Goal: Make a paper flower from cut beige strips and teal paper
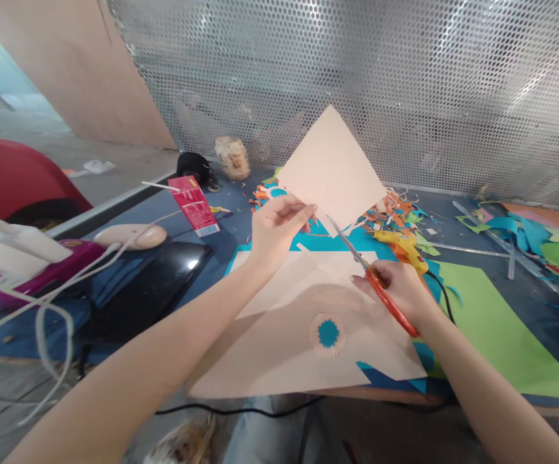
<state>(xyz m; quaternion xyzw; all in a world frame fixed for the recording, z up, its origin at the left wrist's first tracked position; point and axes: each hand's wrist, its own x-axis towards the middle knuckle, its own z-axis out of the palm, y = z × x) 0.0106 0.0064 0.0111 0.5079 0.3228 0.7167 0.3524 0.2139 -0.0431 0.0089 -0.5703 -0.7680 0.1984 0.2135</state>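
My left hand (276,227) pinches the lower left edge of a cream sheet of paper (330,171), holding it upright above the table. My right hand (398,287) grips orange-handled scissors (363,267), whose blades point up and left and meet the sheet's lower edge. Beneath both hands lies a larger cream sheet (279,351) with a small cream flower with a blue centre (328,334) on it.
A yellow glue gun (402,248) lies just behind my right hand. A green sheet (496,328) lies at the right, coloured paper scraps (525,232) behind. At the left are a red carton (195,205), a black tablet (163,270), white cables (42,316). Perforated metal screen (356,77) stands behind.
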